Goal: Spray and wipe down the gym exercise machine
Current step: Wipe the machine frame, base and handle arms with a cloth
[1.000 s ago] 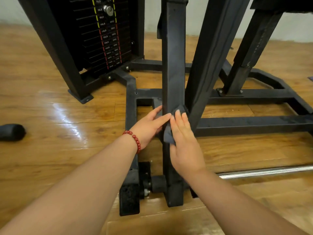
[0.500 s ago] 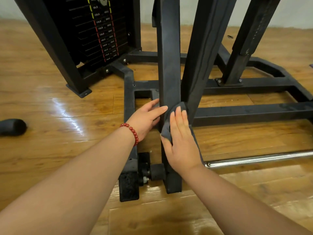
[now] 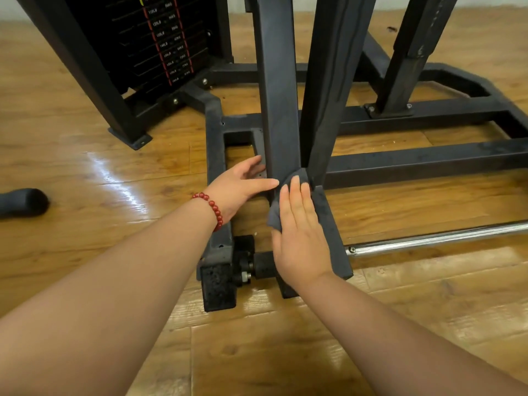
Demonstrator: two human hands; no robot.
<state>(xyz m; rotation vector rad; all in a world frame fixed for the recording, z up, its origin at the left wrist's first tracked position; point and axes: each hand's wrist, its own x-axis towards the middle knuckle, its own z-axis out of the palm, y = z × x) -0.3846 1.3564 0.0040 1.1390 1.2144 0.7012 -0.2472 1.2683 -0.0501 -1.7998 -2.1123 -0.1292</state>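
We're mid-wipe here, our right hand pressing the grey cloth with flat fingers against the low end of the machine's upright post, our open, empty left hand bracing its side, and next we're probably sliding down toward the foot.

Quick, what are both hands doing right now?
Left hand: open, fingers straight against the black post.
Right hand: open, flat, pressing the grey cloth on that post.
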